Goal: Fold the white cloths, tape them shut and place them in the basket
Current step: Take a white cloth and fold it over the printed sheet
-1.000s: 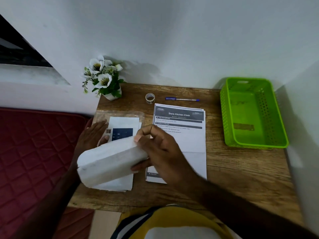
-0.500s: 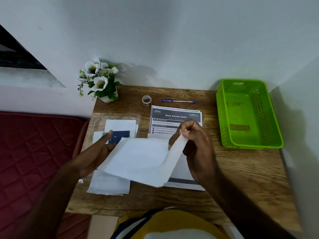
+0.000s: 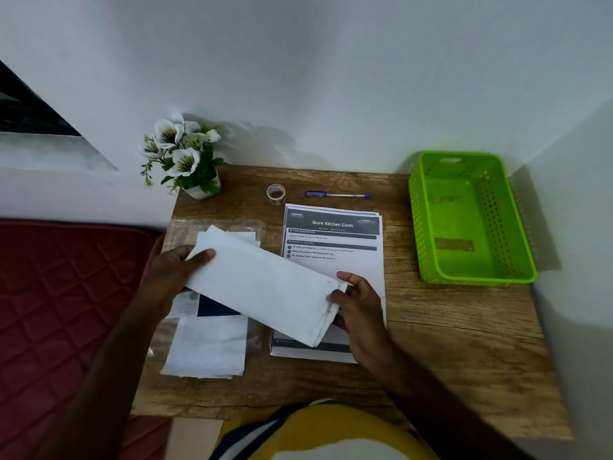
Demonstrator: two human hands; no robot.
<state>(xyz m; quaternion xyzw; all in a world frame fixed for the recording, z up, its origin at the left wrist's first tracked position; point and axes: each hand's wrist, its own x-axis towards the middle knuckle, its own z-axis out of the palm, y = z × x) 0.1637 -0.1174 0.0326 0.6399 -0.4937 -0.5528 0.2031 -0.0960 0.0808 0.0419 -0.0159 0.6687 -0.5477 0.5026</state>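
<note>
Both forearms are bare from the lower frame edge to the wrists, with no sleeve, watch or bracelet showing on either. The left hand and right hand wear no rings or gloves, and the nails on the fingers look short and unpainted. At the bottom edge the torso is covered by a yellow garment with dark navy and white stripes along its left side and a pale patch low in the middle.

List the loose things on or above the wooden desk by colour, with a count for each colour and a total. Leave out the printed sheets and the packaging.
White: 2, the cloth held in both hands and the cloth stack.
Green: 1, the basket.
Blue: 1, the pen.
Clear-brown: 1, the tape roll.
White and green: 1, the flower pot.
Total: 6
</note>
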